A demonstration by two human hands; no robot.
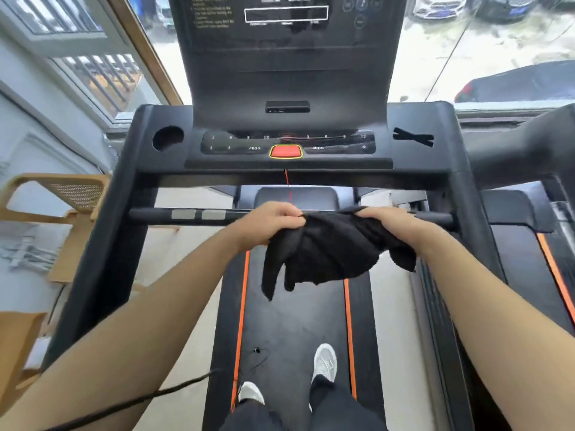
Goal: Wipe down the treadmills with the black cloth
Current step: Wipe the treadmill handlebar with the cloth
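Observation:
I stand on the belt (pixel 292 321) of a black treadmill with orange stripes. A black cloth (pixel 326 253) hangs bunched between both hands, just in front of the horizontal handlebar (pixel 186 214). My left hand (pixel 270 222) grips the cloth's left end. My right hand (pixel 385 220) grips its right end, resting near the bar. The lower part of the cloth dangles over the belt. Beyond the bar is the console (pixel 287 147) with a red stop button (pixel 285 151), and the tall dark display panel (pixel 289 57) rises above it.
A second treadmill (pixel 525 244) stands close on the right. A wooden chair (pixel 62 197) and cardboard are at the left. A red safety cord (pixel 287 181) hangs from the console. A black cable (pixel 186 384) crosses the floor at lower left. Windows lie ahead.

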